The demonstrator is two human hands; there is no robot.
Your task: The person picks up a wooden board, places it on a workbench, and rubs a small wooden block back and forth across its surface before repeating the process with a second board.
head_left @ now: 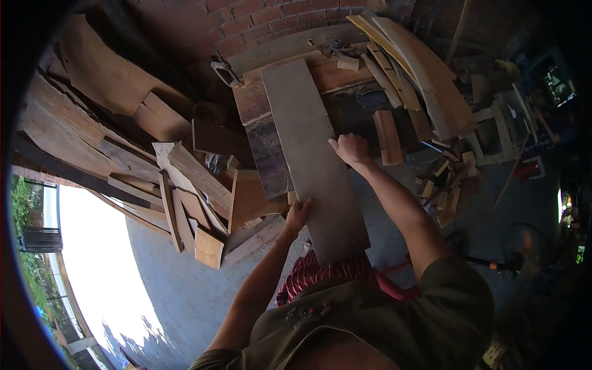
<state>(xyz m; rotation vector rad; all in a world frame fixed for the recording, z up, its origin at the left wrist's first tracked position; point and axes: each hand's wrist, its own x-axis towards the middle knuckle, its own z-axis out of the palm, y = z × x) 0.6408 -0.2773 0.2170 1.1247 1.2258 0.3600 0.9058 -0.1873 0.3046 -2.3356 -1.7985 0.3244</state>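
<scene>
A long grey-brown wooden board [314,148] lies lengthwise in front of me, its far end over a workbench [262,157] and its near end close to my body. My left hand [298,216] is closed around the left edge near the lower end, thumb on top and the other fingers mostly hidden underneath. Higher up, my right hand [350,150] is closed at the right edge with curled fingers, its thumb reaching onto the board's face. A reddish wooden block [388,137] rests on the bench just right of that hand.
A metal clamp [226,71] stands at the bench's far left corner. Long planks [425,80] are stacked at the back right, with a heap of offcuts [445,188] below them. Leaning slabs [111,74] and scrap wood [191,203] crowd the left. A brick wall [265,24] closes the back.
</scene>
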